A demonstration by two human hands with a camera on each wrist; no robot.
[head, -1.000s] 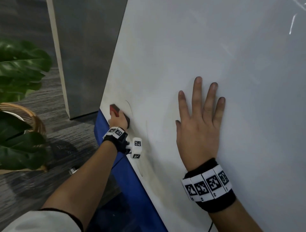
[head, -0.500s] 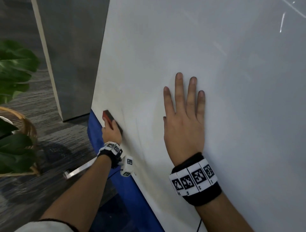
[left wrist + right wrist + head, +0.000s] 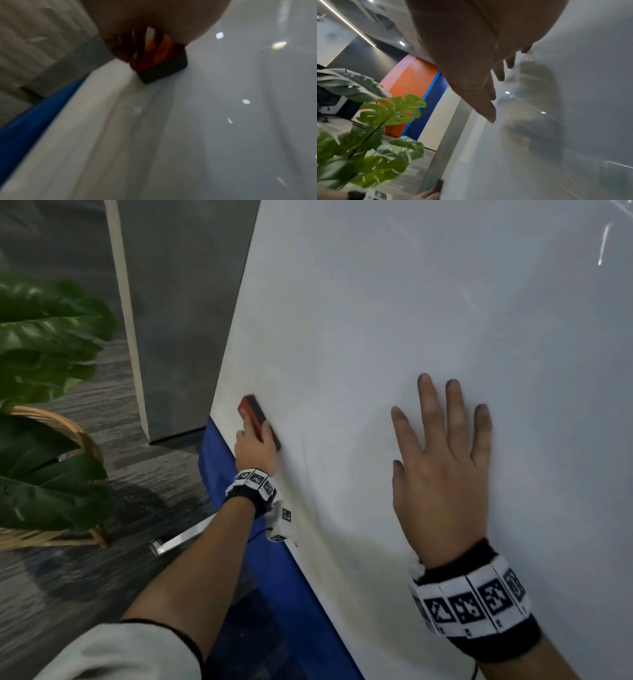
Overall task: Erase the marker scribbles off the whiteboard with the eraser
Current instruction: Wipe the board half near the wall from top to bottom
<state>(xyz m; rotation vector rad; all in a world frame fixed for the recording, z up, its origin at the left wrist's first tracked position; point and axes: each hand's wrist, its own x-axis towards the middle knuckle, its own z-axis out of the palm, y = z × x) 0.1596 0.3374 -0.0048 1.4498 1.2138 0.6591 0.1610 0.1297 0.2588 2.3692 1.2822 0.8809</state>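
The whiteboard point(image 3: 394, 320) fills the right of the head view, with only faint grey smears near its lower left edge. My left hand point(image 3: 255, 445) grips a red-backed eraser point(image 3: 257, 419) with a dark felt face and presses it flat on the board close to that edge. The left wrist view shows the eraser point(image 3: 163, 60) held by curled fingers point(image 3: 123, 44), felt on the whiteboard point(image 3: 223, 121). My right hand point(image 3: 442, 460) lies flat on the board with its fingers spread. In the right wrist view the straight fingers point(image 3: 489, 108) rest against the whiteboard point(image 3: 573, 94).
A blue strip point(image 3: 246, 542) runs along the board's lower left edge. A grey pillar point(image 3: 178, 320) stands behind it. A leafy plant point(image 3: 44, 344) in a wicker basket point(image 3: 78, 436) stands on the floor at left. A metal foot point(image 3: 181, 539) lies below my left forearm.
My left hand has slid the eraser along the board's lower left edge. The thin curved marker line seen beside the eraser one second ago is gone. My right hand stays flat on the board.
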